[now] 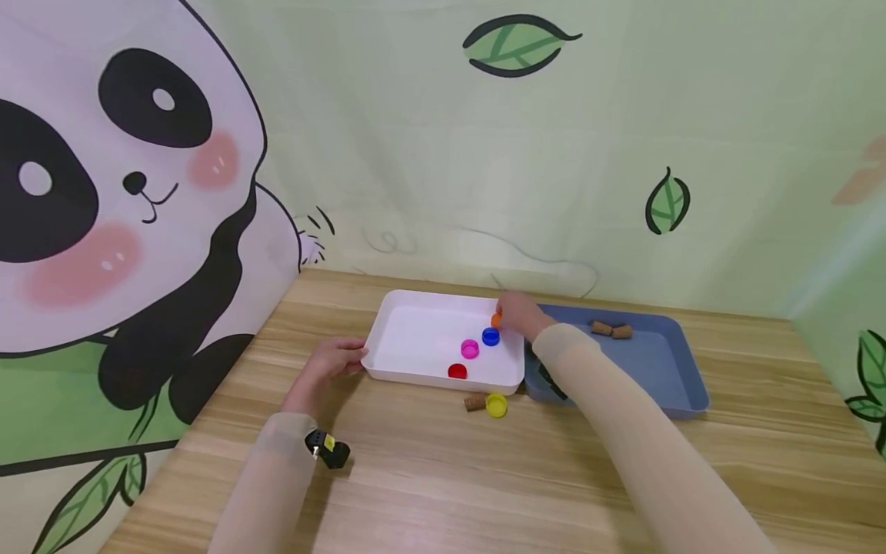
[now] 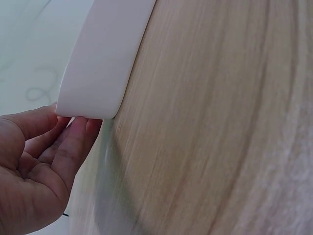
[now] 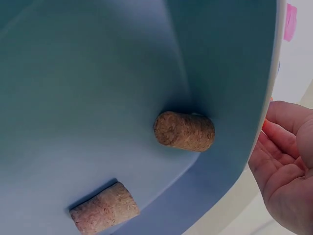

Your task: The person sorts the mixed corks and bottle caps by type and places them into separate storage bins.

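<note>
My left hand grips the left end of the white tray; in the left wrist view its thumb is at the rim and its fingertips press the outer wall. At the tray's back right corner my right hand pinches an orange bottle cap, mostly covered by the fingers. Close by in the tray lie a blue cap, a pink cap and a red cap. In the right wrist view, this hand is just beyond the blue tray's wall.
Right of the white tray, a blue tray holds corks, partly behind my right forearm. The right wrist view shows one cork near its wall. On the table, a cork and a yellow cap lie before the white tray.
</note>
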`<action>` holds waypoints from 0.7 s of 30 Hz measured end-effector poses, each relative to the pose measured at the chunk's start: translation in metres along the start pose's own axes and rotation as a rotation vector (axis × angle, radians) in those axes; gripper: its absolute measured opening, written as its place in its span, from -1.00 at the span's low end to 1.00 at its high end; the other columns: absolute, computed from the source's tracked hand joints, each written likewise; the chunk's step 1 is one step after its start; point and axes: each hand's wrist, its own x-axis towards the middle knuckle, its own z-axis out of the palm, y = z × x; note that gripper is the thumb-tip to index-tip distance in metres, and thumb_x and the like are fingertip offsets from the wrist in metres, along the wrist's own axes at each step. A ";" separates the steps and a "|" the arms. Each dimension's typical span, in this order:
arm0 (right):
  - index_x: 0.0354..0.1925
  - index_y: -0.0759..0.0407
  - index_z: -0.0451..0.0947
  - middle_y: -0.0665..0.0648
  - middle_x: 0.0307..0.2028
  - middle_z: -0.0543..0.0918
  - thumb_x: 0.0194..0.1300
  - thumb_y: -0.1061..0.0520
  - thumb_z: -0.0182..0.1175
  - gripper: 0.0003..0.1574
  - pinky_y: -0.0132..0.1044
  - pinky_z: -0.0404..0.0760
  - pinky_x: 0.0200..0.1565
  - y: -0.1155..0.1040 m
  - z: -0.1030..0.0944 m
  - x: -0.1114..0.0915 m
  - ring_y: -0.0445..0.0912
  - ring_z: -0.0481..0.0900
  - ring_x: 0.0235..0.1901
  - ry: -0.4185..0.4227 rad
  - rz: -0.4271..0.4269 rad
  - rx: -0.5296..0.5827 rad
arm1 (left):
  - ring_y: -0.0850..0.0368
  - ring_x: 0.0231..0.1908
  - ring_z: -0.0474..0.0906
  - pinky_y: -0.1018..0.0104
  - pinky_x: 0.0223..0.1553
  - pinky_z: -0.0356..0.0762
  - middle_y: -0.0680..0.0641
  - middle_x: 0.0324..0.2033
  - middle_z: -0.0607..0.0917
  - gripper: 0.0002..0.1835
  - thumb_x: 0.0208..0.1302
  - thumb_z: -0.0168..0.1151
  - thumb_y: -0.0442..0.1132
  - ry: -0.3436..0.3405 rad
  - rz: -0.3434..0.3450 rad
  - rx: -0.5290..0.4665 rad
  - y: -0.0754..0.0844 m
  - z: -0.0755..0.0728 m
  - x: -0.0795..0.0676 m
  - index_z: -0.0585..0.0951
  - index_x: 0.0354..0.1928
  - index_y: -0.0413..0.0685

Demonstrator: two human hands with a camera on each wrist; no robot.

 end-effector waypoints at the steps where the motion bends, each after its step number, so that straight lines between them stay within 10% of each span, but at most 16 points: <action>1: 0.14 0.39 0.58 0.33 0.07 0.67 0.36 0.27 0.26 -0.60 -0.06 0.63 0.25 0.000 0.000 0.000 0.13 0.55 -0.01 -0.004 0.004 -0.001 | 0.32 -0.39 0.64 0.51 -0.25 0.72 -0.21 -0.13 0.78 -0.55 0.40 0.25 -0.42 -0.001 0.005 -0.005 -0.003 -0.001 0.003 0.51 0.25 -0.53; 6: 0.12 0.40 0.60 0.33 0.07 0.68 0.35 0.28 0.27 -0.61 -0.05 0.62 0.25 0.001 0.002 0.003 0.13 0.56 -0.01 -0.009 -0.003 -0.033 | 0.25 -0.37 0.67 0.47 -0.25 0.74 -0.20 -0.16 0.80 -0.61 0.30 0.39 -0.36 -0.037 0.041 -0.061 -0.019 -0.009 0.020 0.66 0.13 -0.39; 21: 0.14 0.35 0.64 0.30 0.07 0.71 0.33 0.24 0.29 -0.58 -0.26 0.70 0.04 0.001 0.002 0.007 0.01 0.62 -0.12 -0.115 -0.015 -0.024 | 0.37 -0.37 0.60 0.58 -0.25 0.69 -0.27 0.00 0.74 -0.54 0.44 0.17 -0.44 0.007 -0.009 -0.001 0.002 0.003 -0.004 0.44 0.30 -0.55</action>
